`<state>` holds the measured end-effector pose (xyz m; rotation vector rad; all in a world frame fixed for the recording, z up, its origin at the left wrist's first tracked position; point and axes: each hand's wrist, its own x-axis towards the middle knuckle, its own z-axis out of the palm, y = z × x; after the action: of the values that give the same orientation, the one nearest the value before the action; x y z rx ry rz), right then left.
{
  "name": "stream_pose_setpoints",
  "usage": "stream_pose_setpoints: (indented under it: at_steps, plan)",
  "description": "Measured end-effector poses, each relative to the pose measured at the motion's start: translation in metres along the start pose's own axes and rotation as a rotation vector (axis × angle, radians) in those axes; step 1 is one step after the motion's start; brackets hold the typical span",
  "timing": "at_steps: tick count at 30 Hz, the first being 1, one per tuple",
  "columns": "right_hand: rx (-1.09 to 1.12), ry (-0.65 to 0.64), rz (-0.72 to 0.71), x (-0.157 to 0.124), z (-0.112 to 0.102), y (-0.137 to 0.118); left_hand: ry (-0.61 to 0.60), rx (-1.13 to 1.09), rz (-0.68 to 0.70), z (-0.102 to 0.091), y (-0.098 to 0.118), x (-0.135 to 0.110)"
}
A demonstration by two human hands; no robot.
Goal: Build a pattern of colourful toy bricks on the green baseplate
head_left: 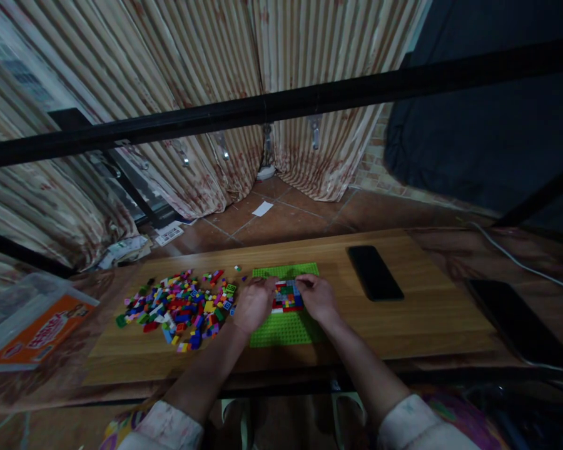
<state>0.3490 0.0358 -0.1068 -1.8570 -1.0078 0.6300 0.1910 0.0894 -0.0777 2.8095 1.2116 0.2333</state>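
Observation:
A bright green baseplate [286, 331] lies on the wooden board, with a low patch of multicoloured toy bricks [288, 297] pressed onto its middle. At the left side of that patch is my left hand [254, 306], its fingers curled in and its fingertips at the upper left of the bricks. My right hand [318, 297] is on the opposite side, thumb and fingers drawn together at the upper right corner of the patch. What either hand pinches is hidden or too small to name. Both wrists rest low over the board.
Left of the baseplate spreads a pile of loose bricks [178, 306]. A black phone [374, 272] lies on the wooden board [426, 312], and a dark tablet-like slab [520, 322] lies beyond its right end. A clear plastic box [32, 322] stands left. A black bar [263, 107] crosses ahead.

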Motion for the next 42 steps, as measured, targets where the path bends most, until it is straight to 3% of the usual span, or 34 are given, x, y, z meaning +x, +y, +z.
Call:
stream_pose_setpoints:
  at_steps: [6, 15, 23, 32, 42]
  plan:
    - [-0.072, -0.046, -0.026, -0.003, 0.0, -0.002, 0.018, 0.024, 0.027, 0.0, -0.001, 0.002]
    - [-0.22, -0.053, -0.049, -0.006, 0.003, -0.003, 0.155, 0.033, 0.06, 0.013, -0.005, -0.001]
    - [-0.224, -0.046, -0.076, -0.008, 0.004, -0.002, 0.248, -0.016, 0.04, 0.024, -0.007, -0.007]
    - [-0.217, -0.01, -0.126, -0.01, 0.007, 0.002, 0.244, -0.101, 0.039, 0.03, -0.008, -0.017]
    - [-0.26, 0.008, -0.149, -0.013, 0.011, 0.004, 0.178, -0.03, 0.056, 0.025, -0.002, -0.018]
